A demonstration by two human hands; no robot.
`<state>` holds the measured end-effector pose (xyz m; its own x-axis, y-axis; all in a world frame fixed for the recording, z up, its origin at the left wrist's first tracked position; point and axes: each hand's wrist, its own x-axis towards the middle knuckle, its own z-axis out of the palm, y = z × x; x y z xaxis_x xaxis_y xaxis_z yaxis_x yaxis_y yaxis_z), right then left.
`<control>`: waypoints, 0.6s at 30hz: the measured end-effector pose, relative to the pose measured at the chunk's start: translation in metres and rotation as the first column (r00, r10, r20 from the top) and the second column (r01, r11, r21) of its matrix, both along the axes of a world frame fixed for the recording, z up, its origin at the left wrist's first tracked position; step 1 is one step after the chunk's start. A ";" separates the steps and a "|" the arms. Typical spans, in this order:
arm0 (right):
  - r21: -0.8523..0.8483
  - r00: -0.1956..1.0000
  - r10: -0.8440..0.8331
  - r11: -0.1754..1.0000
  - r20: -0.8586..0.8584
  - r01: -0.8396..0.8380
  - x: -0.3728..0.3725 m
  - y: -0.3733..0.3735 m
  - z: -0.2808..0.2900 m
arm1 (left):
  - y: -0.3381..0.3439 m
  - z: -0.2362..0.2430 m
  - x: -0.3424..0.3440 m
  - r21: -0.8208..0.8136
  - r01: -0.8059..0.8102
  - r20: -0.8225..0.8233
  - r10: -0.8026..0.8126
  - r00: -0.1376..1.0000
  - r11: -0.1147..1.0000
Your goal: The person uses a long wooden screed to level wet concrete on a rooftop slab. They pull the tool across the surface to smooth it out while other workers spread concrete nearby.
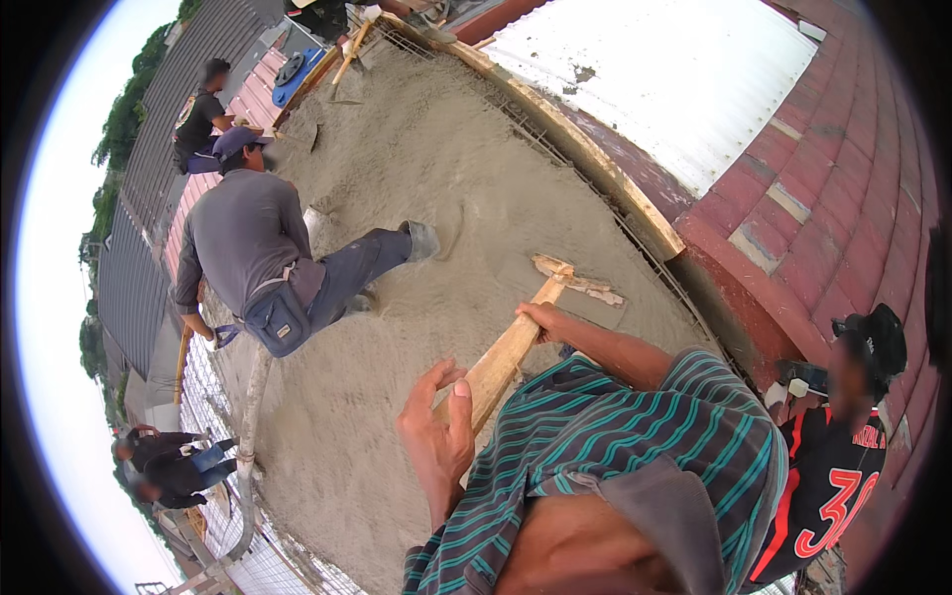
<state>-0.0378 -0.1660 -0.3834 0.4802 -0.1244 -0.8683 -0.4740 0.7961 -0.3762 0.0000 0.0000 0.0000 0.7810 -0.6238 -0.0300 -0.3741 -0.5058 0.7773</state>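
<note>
A wooden concrete spreader [516, 342], made of a plank handle with a rough crosspiece at its far end, slants across in front of me. Its crosspiece rests on wet grey concrete [426, 169]. My right hand [543, 320] is wrapped round the handle a little below the crosspiece. Beside the handle's near end my left hand [436, 426] is raised, thumb and fingers apart. It lies close against the plank; whether it touches cannot be made out. The handle's lowest part is hidden behind my left hand and striped shirt.
A co-worker [248, 248] in rubber boots stands in the concrete at left, near a thick hose [250, 426]. Another person [203, 119] crouches beyond. A wooden form board [595, 164] and rebar edge the right side. A person in a cap [843, 446] is close at right.
</note>
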 end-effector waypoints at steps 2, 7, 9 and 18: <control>-0.009 0.999 0.008 1.000 -0.031 -0.008 0.004 -0.001 0.001 | 0.001 0.003 0.001 0.002 0.013 0.062 -0.013 0.998 1.000; -0.036 1.000 0.019 0.999 -0.001 -0.019 0.002 0.011 0.019 | 0.018 0.013 0.002 -0.021 0.030 0.065 -0.028 0.997 0.999; -0.060 0.999 0.044 0.997 -0.015 -0.045 -0.001 0.012 0.019 | 0.019 0.012 0.002 -0.021 0.048 0.074 -0.047 0.996 0.999; -0.005 0.987 0.162 0.987 -0.017 -0.162 -0.002 0.007 0.026 | 0.021 0.016 0.008 -0.021 0.097 0.064 -0.095 0.993 0.995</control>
<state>-0.0402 -0.1585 -0.3569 0.4802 -0.0518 -0.8756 -0.6025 0.7060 -0.3722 0.0077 0.0215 0.0162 0.7172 -0.6961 0.0333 -0.4688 -0.4466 0.7621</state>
